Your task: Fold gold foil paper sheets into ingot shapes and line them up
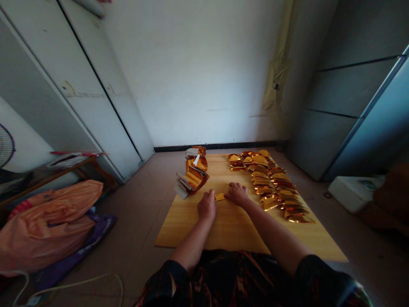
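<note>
A small folded piece of gold foil paper (220,196) lies between my hands, near the middle of the wooden board (230,221). My left hand (207,205) has its fingers closed at the paper's left end. At the right end, the fingers of my right hand (237,194) are bent and pressed onto it. To the left stands a loose stack of gold foil sheets (194,177) with pale backs, curled at the edges. On the right, rows of folded gold paper pieces (271,183) lie close together, overlapping one another.
A white wall (198,85) rises behind the board. Tall cabinet doors (89,85) stand at the left, a grey refrigerator-like cabinet (345,94) at the right. An orange cloth bundle (60,226) sits on the floor at left, and a white box (351,194) at right.
</note>
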The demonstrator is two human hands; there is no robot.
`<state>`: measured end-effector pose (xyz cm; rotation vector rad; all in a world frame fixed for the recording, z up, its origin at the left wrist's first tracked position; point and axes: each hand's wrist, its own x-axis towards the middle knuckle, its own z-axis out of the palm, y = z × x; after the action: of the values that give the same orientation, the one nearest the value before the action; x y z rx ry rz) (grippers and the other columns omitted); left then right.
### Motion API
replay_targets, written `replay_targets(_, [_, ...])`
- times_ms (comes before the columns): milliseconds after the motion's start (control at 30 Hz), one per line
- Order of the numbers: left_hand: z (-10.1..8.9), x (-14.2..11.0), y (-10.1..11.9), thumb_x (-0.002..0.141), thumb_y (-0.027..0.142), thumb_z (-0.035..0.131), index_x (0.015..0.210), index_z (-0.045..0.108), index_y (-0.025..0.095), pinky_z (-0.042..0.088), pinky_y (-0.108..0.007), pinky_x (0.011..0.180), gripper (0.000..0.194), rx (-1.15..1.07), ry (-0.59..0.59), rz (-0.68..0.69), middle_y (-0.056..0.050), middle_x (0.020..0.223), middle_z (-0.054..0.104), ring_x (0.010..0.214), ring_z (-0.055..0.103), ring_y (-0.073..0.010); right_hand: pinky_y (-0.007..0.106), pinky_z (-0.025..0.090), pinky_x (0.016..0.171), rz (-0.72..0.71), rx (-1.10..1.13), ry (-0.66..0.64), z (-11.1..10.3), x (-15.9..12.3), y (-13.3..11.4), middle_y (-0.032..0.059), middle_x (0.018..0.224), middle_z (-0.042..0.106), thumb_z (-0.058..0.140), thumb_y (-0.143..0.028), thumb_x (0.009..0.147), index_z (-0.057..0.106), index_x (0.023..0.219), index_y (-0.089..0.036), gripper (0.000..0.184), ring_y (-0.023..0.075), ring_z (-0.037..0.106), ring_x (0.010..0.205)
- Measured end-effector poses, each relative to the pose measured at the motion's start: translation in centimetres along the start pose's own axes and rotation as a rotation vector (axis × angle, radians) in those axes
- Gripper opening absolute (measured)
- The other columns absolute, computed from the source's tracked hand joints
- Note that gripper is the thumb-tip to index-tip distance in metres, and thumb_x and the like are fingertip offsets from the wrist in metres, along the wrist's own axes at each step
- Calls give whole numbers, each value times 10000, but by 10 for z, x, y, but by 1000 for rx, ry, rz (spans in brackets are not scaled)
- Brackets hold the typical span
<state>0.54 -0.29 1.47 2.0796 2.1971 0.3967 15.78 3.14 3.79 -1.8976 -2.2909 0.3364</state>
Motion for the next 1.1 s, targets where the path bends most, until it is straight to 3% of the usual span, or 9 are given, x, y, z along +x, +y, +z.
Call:
replay_targets(633, [-4, 1, 4, 946, 188, 302, 1217, 475, 255, 440, -251, 688, 328, 20, -59, -18, -83, 1064, 587, 834, 613, -164, 484, 358, 879, 60, -40, -71, -5, 9, -6, 116, 1222, 545, 576, -419, 793, 675, 1030, -222, 324, 301, 423, 1134])
replay_targets(833, [-3, 3, -1, 933, 208, 346, 1136, 529, 254, 431, -252, 651, 277, 3, -38, 4, -68, 1069, 563, 803, 600, -160, 433, 344, 873, 33, -6, -3, -3, 3, -3, 98, 1173, 567, 557, -413, 808, 686, 936, -212, 271, 280, 436, 1111])
replay_targets(1100, [-12, 15, -15, 891, 198, 458, 942, 636, 237, 424, -231, 745, 189, -65, -140, 122, -39, 1002, 601, 891, 579, -145, 369, 294, 839, 14, 39, 75, 7, 2, 6, 59, 1124, 572, 565, -417, 800, 642, 838, -198, 235, 237, 443, 1074])
